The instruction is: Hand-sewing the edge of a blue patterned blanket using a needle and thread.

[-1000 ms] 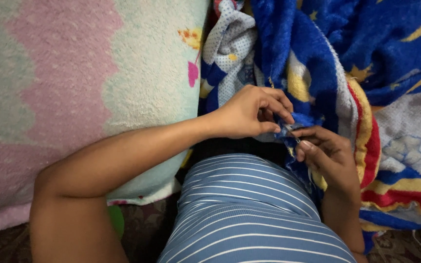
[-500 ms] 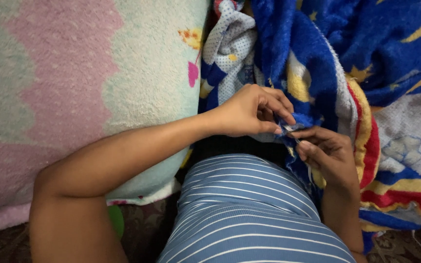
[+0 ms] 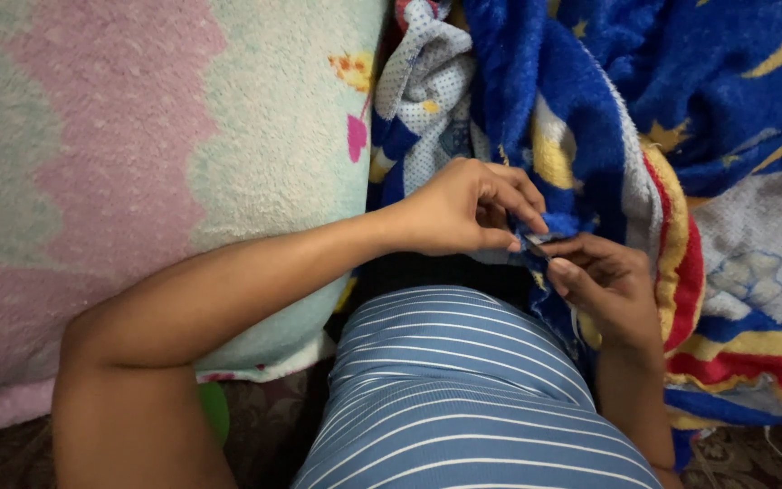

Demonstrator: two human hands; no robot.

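Fingers of the left hand point(image 3: 468, 208) and right hand point(image 3: 604, 281) pinch closed on the blue fleece blanket's point(image 3: 581, 118) edge between them

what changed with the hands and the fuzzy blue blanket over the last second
Almost nothing. The left hand and right hand stay pinched together on the edge of the fuzzy blue star-patterned blanket, with only slight finger shifts around a small thin object, too small to identify. The pink and green plush blanket is unmoved.
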